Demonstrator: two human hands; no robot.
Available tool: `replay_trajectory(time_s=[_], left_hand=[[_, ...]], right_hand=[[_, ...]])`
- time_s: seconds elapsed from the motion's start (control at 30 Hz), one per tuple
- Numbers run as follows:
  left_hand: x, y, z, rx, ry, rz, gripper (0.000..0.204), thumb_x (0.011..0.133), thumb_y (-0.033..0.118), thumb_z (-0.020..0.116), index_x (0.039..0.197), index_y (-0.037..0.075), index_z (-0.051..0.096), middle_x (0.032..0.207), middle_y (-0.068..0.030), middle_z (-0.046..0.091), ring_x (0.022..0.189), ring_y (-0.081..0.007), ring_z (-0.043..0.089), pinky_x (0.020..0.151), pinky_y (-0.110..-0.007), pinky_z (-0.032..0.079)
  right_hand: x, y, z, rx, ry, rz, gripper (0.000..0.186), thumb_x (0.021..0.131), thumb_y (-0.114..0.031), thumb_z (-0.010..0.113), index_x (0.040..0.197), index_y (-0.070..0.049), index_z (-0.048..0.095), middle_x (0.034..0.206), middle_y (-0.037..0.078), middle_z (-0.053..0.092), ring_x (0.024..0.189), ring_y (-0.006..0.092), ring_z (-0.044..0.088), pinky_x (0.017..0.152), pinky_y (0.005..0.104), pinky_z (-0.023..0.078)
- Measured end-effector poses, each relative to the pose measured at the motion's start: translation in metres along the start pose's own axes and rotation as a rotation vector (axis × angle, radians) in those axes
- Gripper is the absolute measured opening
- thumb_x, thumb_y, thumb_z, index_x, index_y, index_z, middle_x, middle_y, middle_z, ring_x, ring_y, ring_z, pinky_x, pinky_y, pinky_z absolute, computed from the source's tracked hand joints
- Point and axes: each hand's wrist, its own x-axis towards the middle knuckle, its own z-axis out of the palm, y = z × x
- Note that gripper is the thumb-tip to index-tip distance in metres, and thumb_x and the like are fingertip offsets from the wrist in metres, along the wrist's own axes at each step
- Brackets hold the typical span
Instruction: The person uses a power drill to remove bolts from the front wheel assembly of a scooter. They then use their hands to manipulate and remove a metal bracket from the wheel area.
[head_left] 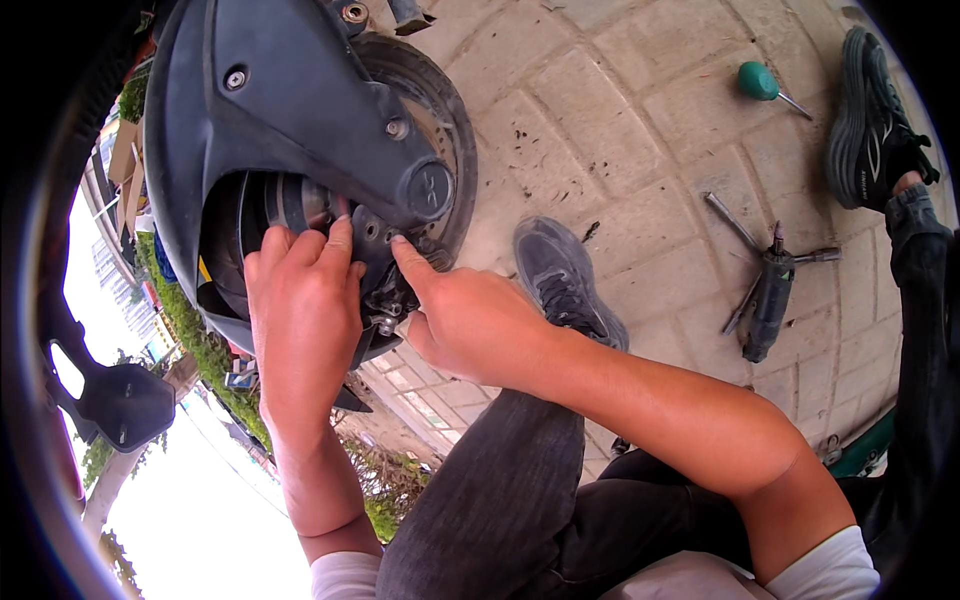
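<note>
A dark grey plastic cover (290, 90) of a scooter or motorbike fills the upper left, with a black wheel (462, 150) behind it. My left hand (305, 300) reaches into the opening in this cover, fingers bent close together; most fingertips and whatever they grip are hidden. Beside it, my right hand (475, 320) stretches its index finger against a dark metal bracket (372, 232) with round holes. Nothing shows in the right hand. Its thumb is apart from the index finger, near a small bolted linkage (388, 300); the other fingers are tucked underneath.
On the paving (640, 140) lie a green-handled screwdriver (757, 80) and a three-armed socket wrench (735, 222) with a black-handled tool (770, 305) across it. One dark shoe (565, 275) stands near my right hand, another (860, 125) at the far right. A black mirror (125, 405) juts in at left.
</note>
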Motion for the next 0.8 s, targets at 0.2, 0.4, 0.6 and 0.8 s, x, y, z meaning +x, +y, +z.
replay_trajectory(time_s=[0.2,0.4,0.6,0.8], left_hand=[[0.000,-0.004,0.005,-0.037,-0.001,0.013,0.041,0.081,0.006,0.069,0.122,0.001,0.065,0.096,-0.0098,0.064,0.085,-0.0294,0.058,0.082,-0.039,0.041],[0.001,0.000,0.000,-0.075,0.000,-0.033,0.039,0.084,0.005,0.067,0.123,0.002,0.065,0.100,-0.0119,0.064,0.080,-0.0330,0.057,0.080,-0.039,0.042],[0.000,-0.003,0.003,-0.045,0.020,-0.007,0.039,0.083,0.006,0.068,0.122,0.003,0.065,0.096,-0.0109,0.063,0.079,-0.0329,0.057,0.074,-0.039,0.045],[0.005,-0.009,-0.001,-0.088,-0.066,0.035,0.039,0.081,0.007,0.070,0.120,0.004,0.066,0.091,-0.0097,0.061,0.075,-0.0326,0.057,0.074,-0.040,0.046]], right_hand=[[-0.003,0.005,0.009,-0.028,0.081,-0.054,0.065,0.084,-0.014,0.058,0.142,0.011,0.040,0.066,0.020,0.064,0.057,0.0398,0.063,0.056,0.0517,0.050],[-0.005,0.005,0.016,-0.003,0.123,-0.061,0.066,0.083,-0.014,0.060,0.142,0.009,0.042,0.064,0.019,0.063,0.056,0.0388,0.063,0.055,0.0506,0.049],[-0.010,0.011,0.011,0.014,0.107,0.004,0.064,0.084,-0.013,0.058,0.142,0.007,0.043,0.067,0.020,0.064,0.061,0.0398,0.064,0.060,0.0503,0.050],[-0.016,0.012,0.004,0.032,0.057,0.028,0.061,0.084,-0.013,0.058,0.141,0.006,0.044,0.070,0.022,0.064,0.066,0.0413,0.064,0.065,0.0505,0.051]])
